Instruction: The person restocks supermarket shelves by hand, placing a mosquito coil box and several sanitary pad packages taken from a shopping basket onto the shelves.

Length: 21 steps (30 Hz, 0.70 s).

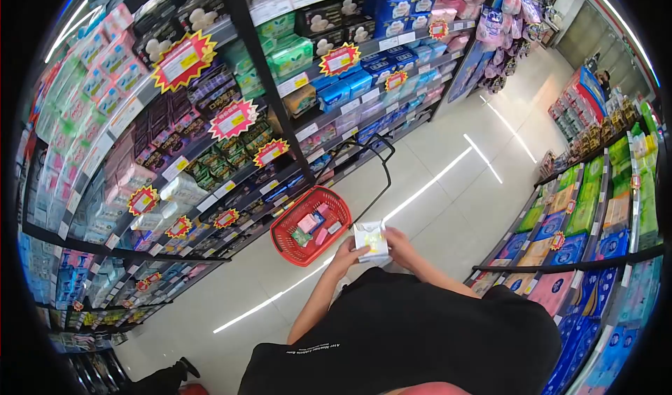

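Note:
A small white packet (pixel 371 239) with yellow-green print is held in front of my chest, between both hands. My left hand (pixel 347 256) has its fingers closed on the packet's left edge. My right hand (pixel 402 248) grips the opposite side. The packet's exact kind is too small to read. Just beyond my left hand, a red shopping basket (pixel 336 197) stands on the floor. Several small packages lie in it, among them a pink and white pack (pixel 308 222) and a green one (pixel 302 237).
A long black pull handle (pixel 389 171) extends from the basket. Tall shelves of packaged goods (pixel 210 125) with starburst price tags (pixel 183 60) line the left. Another shelf of tissue packs (pixel 553 290) runs along the right. Another person's dark leg and shoe (pixel 187 367) show at lower left.

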### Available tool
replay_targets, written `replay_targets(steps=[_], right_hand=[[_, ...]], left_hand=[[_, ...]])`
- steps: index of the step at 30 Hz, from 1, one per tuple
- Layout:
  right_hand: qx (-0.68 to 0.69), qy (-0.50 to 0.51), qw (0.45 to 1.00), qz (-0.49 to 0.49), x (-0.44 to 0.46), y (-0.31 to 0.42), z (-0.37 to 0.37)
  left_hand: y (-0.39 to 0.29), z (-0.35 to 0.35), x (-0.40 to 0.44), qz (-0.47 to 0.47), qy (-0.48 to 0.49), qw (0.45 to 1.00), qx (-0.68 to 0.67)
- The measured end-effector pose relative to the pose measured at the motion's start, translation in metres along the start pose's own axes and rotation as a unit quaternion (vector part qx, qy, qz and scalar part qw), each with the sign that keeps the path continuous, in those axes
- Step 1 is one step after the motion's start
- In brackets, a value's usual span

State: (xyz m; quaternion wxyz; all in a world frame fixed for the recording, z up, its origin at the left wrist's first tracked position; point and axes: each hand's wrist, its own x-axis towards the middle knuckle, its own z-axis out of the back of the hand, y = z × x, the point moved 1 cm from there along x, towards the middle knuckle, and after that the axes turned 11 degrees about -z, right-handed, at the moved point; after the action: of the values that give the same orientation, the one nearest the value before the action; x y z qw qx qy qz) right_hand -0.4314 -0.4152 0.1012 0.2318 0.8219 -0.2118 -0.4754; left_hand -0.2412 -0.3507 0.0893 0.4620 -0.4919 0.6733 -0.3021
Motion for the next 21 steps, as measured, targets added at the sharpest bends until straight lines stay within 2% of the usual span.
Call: replay_targets(steps=[1,2,3,5,7,9,11,13,15,18,21], right_hand=[[0.054,0.033,0.998,-0.005,0.000,0.021,0.004],[0.062,0.025,0.998,0.005,-0.002,0.041,0.011],[0.069,0.016,0.997,0.012,-0.005,0.058,0.021],[0.051,-0.014,0.998,0.023,-0.006,0.077,0.048],[-0.011,-0.056,0.998,0.032,-0.004,0.085,0.083],[-0.015,-0.074,0.997,0.011,-0.006,0.084,0.114],[-0.026,-0.081,0.996,-0.020,-0.007,0.090,0.137],[-0.055,-0.075,0.994,-0.049,-0.004,0.094,0.153],[-0.099,-0.058,0.991,-0.068,0.001,0.103,0.157],[-0.200,0.006,0.978,-0.051,0.017,0.133,0.146],[-0.267,0.143,0.952,-0.041,0.022,0.171,0.109]], left_hand=[[-0.014,-0.012,0.011,-0.028,-0.017,0.999,-0.034],[-0.039,-0.028,0.016,-0.042,-0.036,0.994,-0.095],[-0.055,-0.039,0.025,-0.044,-0.048,0.974,-0.218],[-0.075,-0.053,0.043,-0.046,-0.077,0.886,-0.456],[-0.090,-0.059,0.065,-0.079,0.008,0.844,-0.530],[-0.115,-0.077,0.081,-0.084,-0.011,0.880,-0.468],[-0.129,-0.090,0.095,-0.149,-0.088,0.940,-0.293],[-0.155,-0.109,0.094,-0.189,-0.128,0.962,-0.151],[-0.154,-0.113,0.096,-0.209,-0.164,0.964,-0.015],[-0.127,-0.113,0.085,-0.287,-0.233,0.925,0.093],[-0.098,-0.126,0.059,-0.272,-0.335,0.899,0.073]])
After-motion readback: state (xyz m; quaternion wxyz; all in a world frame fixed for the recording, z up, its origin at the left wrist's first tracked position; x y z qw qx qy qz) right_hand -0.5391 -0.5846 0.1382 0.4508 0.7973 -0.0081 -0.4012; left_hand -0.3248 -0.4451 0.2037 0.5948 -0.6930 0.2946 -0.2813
